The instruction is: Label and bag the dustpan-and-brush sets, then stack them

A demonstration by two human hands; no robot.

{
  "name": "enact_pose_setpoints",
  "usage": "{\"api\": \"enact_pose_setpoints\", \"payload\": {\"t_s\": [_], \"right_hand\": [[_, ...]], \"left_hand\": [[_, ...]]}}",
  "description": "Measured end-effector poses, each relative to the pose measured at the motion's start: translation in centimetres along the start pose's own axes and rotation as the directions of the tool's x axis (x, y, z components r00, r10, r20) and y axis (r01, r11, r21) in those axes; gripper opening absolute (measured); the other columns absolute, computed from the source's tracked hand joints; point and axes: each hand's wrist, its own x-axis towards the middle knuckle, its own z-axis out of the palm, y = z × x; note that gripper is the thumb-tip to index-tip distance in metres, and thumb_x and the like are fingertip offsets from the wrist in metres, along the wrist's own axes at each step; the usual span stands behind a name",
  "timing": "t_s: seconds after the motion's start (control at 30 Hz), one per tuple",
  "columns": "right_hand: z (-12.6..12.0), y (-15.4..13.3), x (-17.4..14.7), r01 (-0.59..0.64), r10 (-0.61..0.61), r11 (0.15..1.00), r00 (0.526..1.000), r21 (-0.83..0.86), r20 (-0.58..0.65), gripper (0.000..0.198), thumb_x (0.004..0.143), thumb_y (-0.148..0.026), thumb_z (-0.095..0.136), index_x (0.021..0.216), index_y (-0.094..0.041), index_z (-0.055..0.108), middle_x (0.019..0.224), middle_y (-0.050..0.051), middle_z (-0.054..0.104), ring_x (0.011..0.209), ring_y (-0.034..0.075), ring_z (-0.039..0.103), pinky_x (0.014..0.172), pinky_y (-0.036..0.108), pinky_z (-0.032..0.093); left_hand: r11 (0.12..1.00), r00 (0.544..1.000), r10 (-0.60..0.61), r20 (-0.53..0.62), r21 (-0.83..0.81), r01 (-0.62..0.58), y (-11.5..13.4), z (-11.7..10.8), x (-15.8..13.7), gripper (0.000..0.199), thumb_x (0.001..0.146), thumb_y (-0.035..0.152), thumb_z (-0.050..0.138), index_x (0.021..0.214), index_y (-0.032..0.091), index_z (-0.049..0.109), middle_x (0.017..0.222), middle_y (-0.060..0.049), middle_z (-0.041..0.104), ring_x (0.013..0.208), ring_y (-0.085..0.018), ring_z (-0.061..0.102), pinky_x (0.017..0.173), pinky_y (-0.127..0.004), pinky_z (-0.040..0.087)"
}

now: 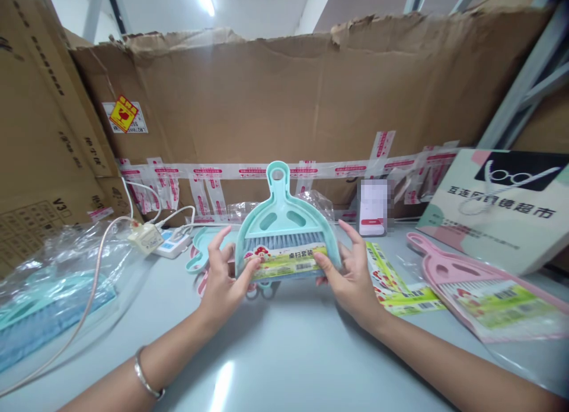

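Between my two hands, a mint-green dustpan and brush set [284, 216] is held upright above the table, its handle pointing up. Blue-grey bristles show below the brush's body, and a yellow-green label [288, 261] lies across them. My left hand [226, 275] grips the lower left edge, with the thumb on the label. The lower right edge is in my right hand [349, 275], whose thumb presses the label's other end. Behind the set, parts of other mint [200, 255] and pink pieces stick out, mostly hidden.
At the right lie loose labels [409, 299] and a pink dustpan set [484, 287] in clear plastic. A phone [372, 207] leans on the large cardboard box [267, 104]. On the left are a bagged mint set [48, 311], a cable and a power strip [173, 243]. A printed bag [498, 210] stands back right.
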Motion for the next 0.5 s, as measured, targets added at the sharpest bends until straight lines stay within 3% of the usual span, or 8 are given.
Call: {"api": "enact_pose_setpoints", "payload": {"t_s": [0.2,0.33,0.43,0.5], "right_hand": [[-0.4,0.3,0.7,-0.063,0.062,0.997,0.998,0.036,0.03,0.043,0.078,-0.04,0.056,0.115,-0.026,0.042,0.105,0.006,0.057,0.066,0.013,0.054,0.042,0.023,0.049],[-0.6,-0.7,1.3,-0.091,0.09,0.995,0.996,0.038,0.014,0.039,0.074,-0.042,0.059,0.107,-0.023,0.048,0.096,0.004,0.059,0.058,0.011,0.05,0.038,0.021,0.046],[-2.1,-2.6,2.7,-0.082,0.083,0.996,0.994,0.019,-0.065,0.036,0.07,-0.04,0.063,0.1,-0.021,0.056,0.077,0.0,0.059,0.047,0.007,0.044,0.034,0.017,0.04],[-4.3,-4.2,3.7,-0.075,0.081,0.996,0.979,0.04,-0.185,0.031,0.066,-0.036,0.066,0.092,-0.021,0.061,0.065,-0.002,0.056,0.041,0.005,0.04,0.029,0.014,0.032]], "left_hand": [[0.999,0.998,-0.016,0.056,-0.044,0.019,0.0,0.0,0.0,0.06,0.08,0.033,0.056,0.126,0.035,0.017,0.106,-0.004,0.051,0.075,-0.018,0.065,0.042,-0.024,0.057],[0.999,0.994,-0.007,0.111,-0.041,0.012,0.3,-0.1,0.0,0.063,0.081,0.033,0.055,0.127,0.037,0.012,0.102,-0.003,0.051,0.072,-0.017,0.066,0.042,-0.024,0.056],[1.0,0.971,0.008,0.237,-0.001,-0.008,0.6,-0.6,0.0,0.068,0.082,0.032,0.055,0.13,0.037,0.008,0.095,0.0,0.051,0.059,-0.011,0.064,0.048,-0.025,0.056],[1.0,0.955,0.017,0.297,0.017,-0.023,0.7,-1.0,0.0,0.063,0.084,0.032,0.052,0.13,0.036,0.01,0.093,0.001,0.05,0.054,-0.009,0.062,0.054,-0.026,0.055]]}}
